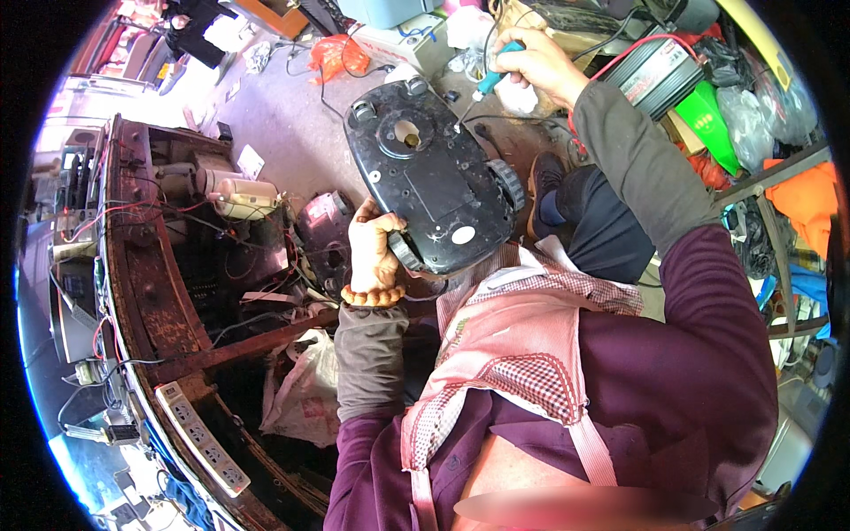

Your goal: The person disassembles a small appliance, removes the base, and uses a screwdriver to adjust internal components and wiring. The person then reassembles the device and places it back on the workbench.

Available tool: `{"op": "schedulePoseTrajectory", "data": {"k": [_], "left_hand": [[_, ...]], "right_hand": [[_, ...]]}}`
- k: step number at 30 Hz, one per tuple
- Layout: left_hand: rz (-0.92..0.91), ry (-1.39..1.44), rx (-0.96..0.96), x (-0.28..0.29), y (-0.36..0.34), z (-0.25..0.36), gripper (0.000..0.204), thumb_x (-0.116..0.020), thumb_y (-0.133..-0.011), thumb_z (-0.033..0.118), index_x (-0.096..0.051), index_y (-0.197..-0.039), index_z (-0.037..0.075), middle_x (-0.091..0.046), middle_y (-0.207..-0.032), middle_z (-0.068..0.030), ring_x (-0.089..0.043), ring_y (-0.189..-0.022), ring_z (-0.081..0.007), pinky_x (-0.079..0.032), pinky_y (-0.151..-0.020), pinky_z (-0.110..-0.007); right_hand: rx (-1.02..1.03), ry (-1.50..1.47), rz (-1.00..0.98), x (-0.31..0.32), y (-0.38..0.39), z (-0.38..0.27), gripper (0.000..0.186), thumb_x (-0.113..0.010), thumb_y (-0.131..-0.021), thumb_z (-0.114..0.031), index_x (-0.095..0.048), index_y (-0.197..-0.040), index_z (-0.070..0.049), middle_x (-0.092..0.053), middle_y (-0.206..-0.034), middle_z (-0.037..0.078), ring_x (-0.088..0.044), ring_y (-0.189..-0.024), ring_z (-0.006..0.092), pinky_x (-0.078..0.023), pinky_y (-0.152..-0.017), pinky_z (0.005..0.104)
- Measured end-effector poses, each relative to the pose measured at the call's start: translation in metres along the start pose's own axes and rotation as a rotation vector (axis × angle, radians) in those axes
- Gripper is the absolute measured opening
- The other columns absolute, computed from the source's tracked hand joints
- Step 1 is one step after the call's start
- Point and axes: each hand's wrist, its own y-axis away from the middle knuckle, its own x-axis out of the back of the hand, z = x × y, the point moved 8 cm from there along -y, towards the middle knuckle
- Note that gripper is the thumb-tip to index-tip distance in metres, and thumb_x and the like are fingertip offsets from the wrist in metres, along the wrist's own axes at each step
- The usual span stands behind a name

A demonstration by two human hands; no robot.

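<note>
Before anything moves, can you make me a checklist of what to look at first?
1. Left hand steadying the black casing: ok, fingers at its lower-left wheel.
2. Right hand gripping the teal-handled tool: ok.
3. Tool touching the casing: cannot tell, they look very close.
4. Tool cool: cannot tell.
5. Cables away from the casing: not ok, a black cable lies close to its left side.

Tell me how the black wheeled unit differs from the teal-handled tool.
The black wheeled unit is broad and rounded, while the teal-handled tool is slim and far smaller. The unit is mostly black; the tool's handle is teal. The left hand grips the unit at its edge beside a wheel, whereas the right hand holds the tool by its handle. Both are in the person's hands.
</note>
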Motion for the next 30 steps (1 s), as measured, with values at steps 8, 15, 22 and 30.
{"op": "schedulePoseTrajectory", "data": {"k": [8,15,22,30], "left_hand": [[-0.005,0.004,0.000,-0.002,0.000,0.001,0.054,-0.061,-0.072,-0.016,-0.068,-0.124,-0.005,-0.073,-0.097,-0.0091,-0.069,-0.079,-0.0202,-0.058,-0.076,-0.031],[-0.068,0.015,0.010,0.012,-0.008,-0.005,0.053,-0.064,-0.073,-0.015,-0.069,-0.125,-0.002,-0.077,-0.106,-0.0096,-0.072,-0.092,-0.0241,-0.060,-0.087,-0.035],[-0.075,0.034,0.022,0.012,-0.009,-0.007,0.052,-0.063,-0.073,-0.015,-0.069,-0.123,-0.003,-0.076,-0.106,-0.0103,-0.072,-0.091,-0.0244,-0.060,-0.088,-0.036],[-0.035,0.019,0.005,0.002,-0.004,0.000,0.052,-0.062,-0.071,-0.014,-0.070,-0.122,-0.003,-0.074,-0.098,-0.0078,-0.068,-0.079,-0.0202,-0.057,-0.078,-0.031]], "right_hand": [[0.021,-0.013,0.026,0.003,0.002,0.001,0.022,-0.078,-0.093,-0.014,-0.070,-0.111,-0.006,-0.066,-0.087,0.000,-0.060,-0.069,0.0059,-0.046,-0.057,0.0239],[-0.019,0.058,-0.029,-0.010,0.001,0.004,0.019,-0.078,-0.093,-0.014,-0.069,-0.109,-0.007,-0.066,-0.087,0.000,-0.060,-0.069,0.0070,-0.047,-0.057,0.0254],[-0.091,0.010,0.028,-0.002,-0.004,0.019,0.019,-0.077,-0.093,-0.013,-0.069,-0.110,-0.008,-0.068,-0.088,0.000,-0.059,-0.069,0.0071,-0.046,-0.056,0.0250],[-0.087,-0.042,0.054,0.009,-0.017,0.037,0.021,-0.079,-0.092,-0.018,-0.070,-0.107,-0.007,-0.067,-0.090,0.002,-0.060,-0.072,0.0097,-0.046,-0.058,0.0268]]}}
